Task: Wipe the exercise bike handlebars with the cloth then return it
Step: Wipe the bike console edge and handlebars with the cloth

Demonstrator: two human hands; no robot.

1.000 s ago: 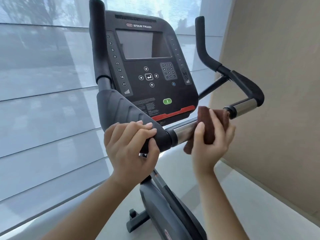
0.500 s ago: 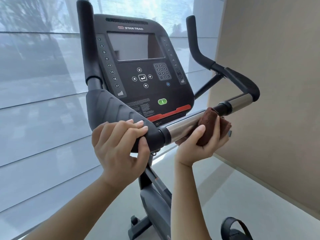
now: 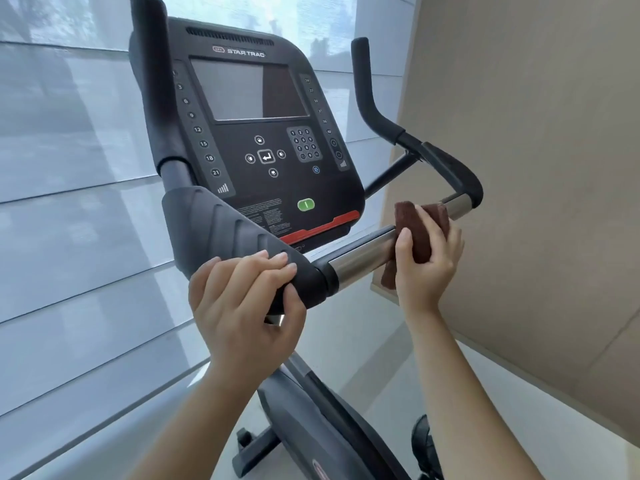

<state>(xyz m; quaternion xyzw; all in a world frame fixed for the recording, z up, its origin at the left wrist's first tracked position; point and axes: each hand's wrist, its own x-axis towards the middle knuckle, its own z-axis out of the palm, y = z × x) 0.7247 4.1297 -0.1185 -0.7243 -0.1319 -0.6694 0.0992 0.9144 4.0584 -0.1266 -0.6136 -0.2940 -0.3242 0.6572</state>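
Observation:
The exercise bike's handlebars run across the view: a black ribbed left grip [image 3: 225, 233], a chrome bar section [image 3: 360, 256] and a black right grip [image 3: 457, 174] with an upright horn. My left hand [image 3: 242, 303] is wrapped around the near end of the left grip. My right hand [image 3: 427, 261] presses a folded brown cloth [image 3: 420, 233] around the chrome bar, close to its right end. A corner of the cloth hangs below the bar.
The black console [image 3: 263, 140] with screen and keypad stands behind the bar. The bike's frame [image 3: 311, 420] and a pedal [image 3: 424, 441] are below. White window blinds [image 3: 69, 202] lie to the left, a beige wall [image 3: 536, 168] to the right.
My right hand has turned from under the bar to over it with the cloth and slid slightly along the chrome. My left hand stays on the left grip.

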